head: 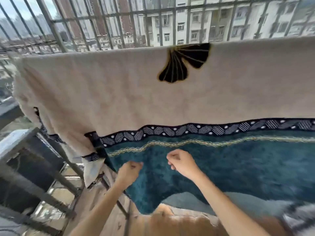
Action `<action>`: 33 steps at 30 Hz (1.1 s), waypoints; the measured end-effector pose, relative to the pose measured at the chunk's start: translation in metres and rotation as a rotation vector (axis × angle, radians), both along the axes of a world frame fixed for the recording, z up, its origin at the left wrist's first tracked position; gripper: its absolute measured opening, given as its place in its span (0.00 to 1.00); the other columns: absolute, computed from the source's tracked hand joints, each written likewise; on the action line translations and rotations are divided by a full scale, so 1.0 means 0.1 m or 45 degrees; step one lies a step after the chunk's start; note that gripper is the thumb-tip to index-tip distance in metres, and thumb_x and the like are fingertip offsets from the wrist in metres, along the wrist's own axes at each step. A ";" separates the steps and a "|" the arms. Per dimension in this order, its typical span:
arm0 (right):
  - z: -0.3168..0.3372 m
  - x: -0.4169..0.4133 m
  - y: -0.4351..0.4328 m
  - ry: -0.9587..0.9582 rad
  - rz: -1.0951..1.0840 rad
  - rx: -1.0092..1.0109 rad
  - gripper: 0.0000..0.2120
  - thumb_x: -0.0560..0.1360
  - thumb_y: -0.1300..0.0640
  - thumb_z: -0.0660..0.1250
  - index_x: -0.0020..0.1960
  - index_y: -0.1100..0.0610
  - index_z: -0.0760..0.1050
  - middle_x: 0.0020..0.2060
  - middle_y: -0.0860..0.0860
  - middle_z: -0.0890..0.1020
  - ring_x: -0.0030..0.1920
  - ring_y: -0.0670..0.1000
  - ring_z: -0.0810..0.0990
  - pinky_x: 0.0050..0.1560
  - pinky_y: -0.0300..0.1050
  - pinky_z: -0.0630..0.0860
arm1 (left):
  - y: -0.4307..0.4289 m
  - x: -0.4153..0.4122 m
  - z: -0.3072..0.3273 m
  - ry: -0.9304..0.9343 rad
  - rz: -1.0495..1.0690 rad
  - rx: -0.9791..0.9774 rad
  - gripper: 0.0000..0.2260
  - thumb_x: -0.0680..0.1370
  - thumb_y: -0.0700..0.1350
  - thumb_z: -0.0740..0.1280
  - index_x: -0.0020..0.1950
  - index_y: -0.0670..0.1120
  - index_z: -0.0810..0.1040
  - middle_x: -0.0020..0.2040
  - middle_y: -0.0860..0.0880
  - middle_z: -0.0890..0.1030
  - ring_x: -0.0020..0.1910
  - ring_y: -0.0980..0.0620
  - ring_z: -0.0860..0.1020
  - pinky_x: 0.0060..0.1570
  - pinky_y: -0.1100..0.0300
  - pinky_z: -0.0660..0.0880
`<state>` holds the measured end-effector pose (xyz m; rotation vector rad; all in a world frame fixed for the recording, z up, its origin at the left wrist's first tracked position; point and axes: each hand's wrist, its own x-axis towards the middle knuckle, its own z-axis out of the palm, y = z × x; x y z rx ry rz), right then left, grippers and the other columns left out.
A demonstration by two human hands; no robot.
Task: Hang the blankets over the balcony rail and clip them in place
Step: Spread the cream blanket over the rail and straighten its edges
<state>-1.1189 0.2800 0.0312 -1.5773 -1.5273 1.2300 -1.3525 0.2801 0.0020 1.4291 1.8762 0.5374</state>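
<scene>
The cream blanket (119, 92) hangs above and beyond both hands, its fold running left to right over the hidden rail. The teal blanket (238, 159) falls just behind them. Left hand (129, 171) and right hand (181, 163) are curled side by side at the teal pile; whether they pinch it I cannot tell. No clip shows. Grille bars (160, 23) rise past the fold.

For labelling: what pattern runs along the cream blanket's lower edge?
Dark navy border band with white hatched leaves and dots; head view.
</scene>
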 end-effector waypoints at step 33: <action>0.17 2.33 0.46 -0.890 -0.418 0.215 0.38 0.63 0.21 0.57 0.49 0.55 0.75 0.45 0.49 0.81 0.48 0.53 0.81 0.45 0.49 0.79 | 0.62 3.57 -0.55 -0.274 -0.470 0.745 0.06 0.73 0.32 0.68 0.41 0.43 0.76 0.40 0.58 0.70 0.38 0.66 0.75 0.35 0.77 0.66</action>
